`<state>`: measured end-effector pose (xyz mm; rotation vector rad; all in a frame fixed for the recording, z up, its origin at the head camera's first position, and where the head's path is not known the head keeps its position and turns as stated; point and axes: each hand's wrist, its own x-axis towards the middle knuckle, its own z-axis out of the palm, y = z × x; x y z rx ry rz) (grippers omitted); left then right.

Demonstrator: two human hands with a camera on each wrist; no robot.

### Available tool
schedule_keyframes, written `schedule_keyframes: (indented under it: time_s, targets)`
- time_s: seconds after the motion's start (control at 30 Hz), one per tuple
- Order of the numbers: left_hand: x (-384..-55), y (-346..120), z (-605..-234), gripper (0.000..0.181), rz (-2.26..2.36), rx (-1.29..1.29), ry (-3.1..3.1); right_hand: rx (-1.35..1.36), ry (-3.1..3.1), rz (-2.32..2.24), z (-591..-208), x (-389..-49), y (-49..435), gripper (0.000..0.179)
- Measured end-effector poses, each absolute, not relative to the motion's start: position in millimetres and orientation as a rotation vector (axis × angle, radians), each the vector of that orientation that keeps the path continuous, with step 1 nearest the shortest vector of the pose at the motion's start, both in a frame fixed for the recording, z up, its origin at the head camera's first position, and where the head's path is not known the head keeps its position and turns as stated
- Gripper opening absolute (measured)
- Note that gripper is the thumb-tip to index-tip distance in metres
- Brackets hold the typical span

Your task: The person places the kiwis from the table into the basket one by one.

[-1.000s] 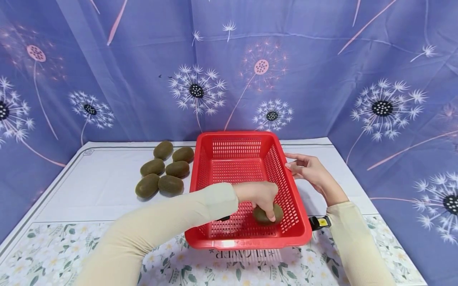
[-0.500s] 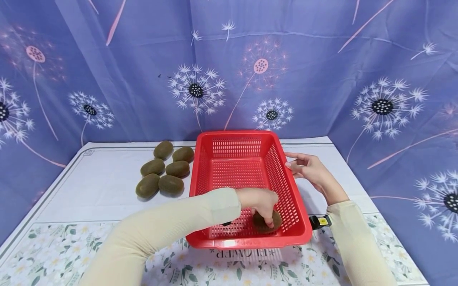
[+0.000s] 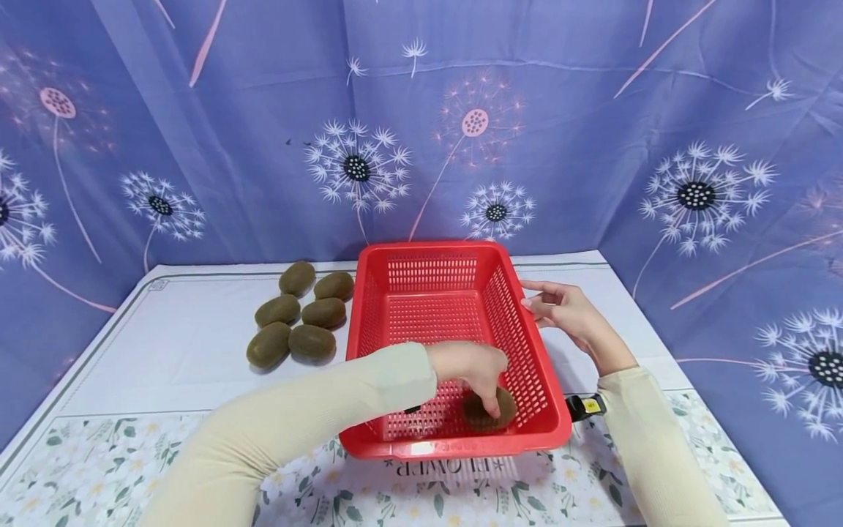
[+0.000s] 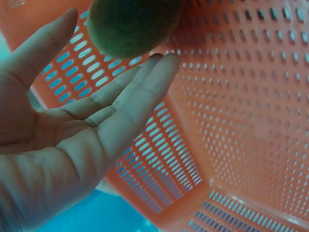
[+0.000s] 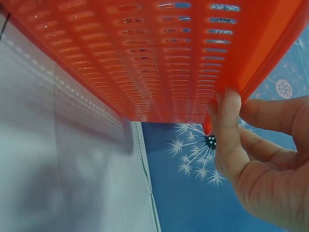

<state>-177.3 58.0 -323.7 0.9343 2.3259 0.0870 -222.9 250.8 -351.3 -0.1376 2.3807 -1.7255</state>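
Note:
A brown kiwi (image 3: 506,411) lies on the floor of the red perforated basket (image 3: 461,446), near its front right corner. My left hand (image 3: 473,366) reaches down over this fruit. In the left wrist view, the hand (image 4: 72,125) has its thumb and fingers spread apart, and the kiwi (image 4: 130,31) sits just past the fingertips; a gap shows beside the thumb. On the basket's right side, my right hand (image 3: 574,318) pinches the rim between thumb and fingers, as the right wrist view confirms for the basket wall (image 5: 145,63) and hand (image 5: 260,169).
Several more kiwis (image 3: 312,342) lie in a loose cluster on the white cloth (image 3: 178,337) left of the basket. A floral cloth strip (image 3: 118,454) runs along the front. Behind stands a blue dandelion-print curtain (image 3: 263,110).
The left hand has loosened from the kiwi, which has shifted slightly toward the basket's front. The right hand keeps its place at the rim.

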Motion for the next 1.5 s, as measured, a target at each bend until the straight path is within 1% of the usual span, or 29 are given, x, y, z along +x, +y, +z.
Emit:
schedule_keyframes:
  time_s: [0.1, 0.13, 0.2, 0.23, 0.33, 0.37, 0.4, 0.43, 0.5, 0.53, 0.6, 0.63, 0.8, 0.9, 1.0, 1.13, 1.37, 1.5]
  targets:
    - [-180, 54, -316, 0.044, 0.054, 0.977, 2.346, -0.141, 2.386, -1.714, -350, -224, 250, 0.053]
    - [-181, 52, -314, 0.043, 0.059, 0.976, 2.352, -0.143, 2.385, -1.711, -350, -224, 250, 0.053]
    - [-183, 48, -307, 0.034, 0.050, 0.998, 2.355, -0.146, 2.379, -1.716, -349, -224, 250, 0.054]
    - [-185, 45, -304, 0.032, 0.060, 1.018, 2.351, -0.146, 2.375, -1.718, -349, -224, 249, 0.054]
    - [-187, 33, -291, 0.050, 0.154, 1.062, 2.347, -0.142, 2.362, -1.731, -349, -223, 249, 0.054]
    - [-188, 27, -285, 0.052, 0.191, 1.068, 2.348, -0.143, 2.360, -1.733, -349, -223, 249, 0.054]
    - [-188, 22, -280, 0.050, 0.239, 1.063, 2.355, -0.145, 2.360, -1.732, -349, -223, 249, 0.054]
    - [-189, 16, -275, 0.043, 0.279, 1.060, 2.367, -0.144, 2.360, -1.731, -349, -223, 249, 0.055]
    - [-191, 5, -265, 0.025, 0.337, 1.035, 2.400, -0.142, 2.361, -1.724, -349, -223, 250, 0.055]
    - [-192, 0, -261, 0.024, 0.366, 1.010, 2.416, -0.143, 2.361, -1.721, -350, -223, 250, 0.055]
    - [-194, -11, -252, 0.040, 0.420, 0.975, 2.433, -0.140, 2.360, -1.716, -350, -223, 250, 0.055]
    - [-195, -17, -248, 0.045, 0.448, 0.965, 2.441, -0.141, 2.360, -1.714, -350, -223, 251, 0.055]
    - [-199, -51, -226, 0.044, 0.573, 0.919, 2.539, -0.143, 2.355, -1.724, -351, -223, 251, 0.055]
    - [-201, -71, -220, 0.043, 0.632, 0.839, 2.617, -0.148, 2.347, -1.737, -351, -223, 251, 0.055]
    - [-202, -91, -221, 0.045, 0.701, 0.728, 2.683, -0.158, 2.336, -1.748, -351, -223, 251, 0.055]
    - [-205, -116, -231, 0.045, 0.794, 0.554, 2.783, -0.175, 2.335, -1.744, -352, -222, 251, 0.055]
    - [-213, -153, -266, 0.048, 0.787, 0.341, 2.932, -0.158, 2.366, -1.720, -352, -222, 252, 0.053]
    - [-212, -168, -289, 0.036, 0.705, 0.313, 3.007, -0.155, 2.372, -1.716, -352, -222, 251, 0.054]
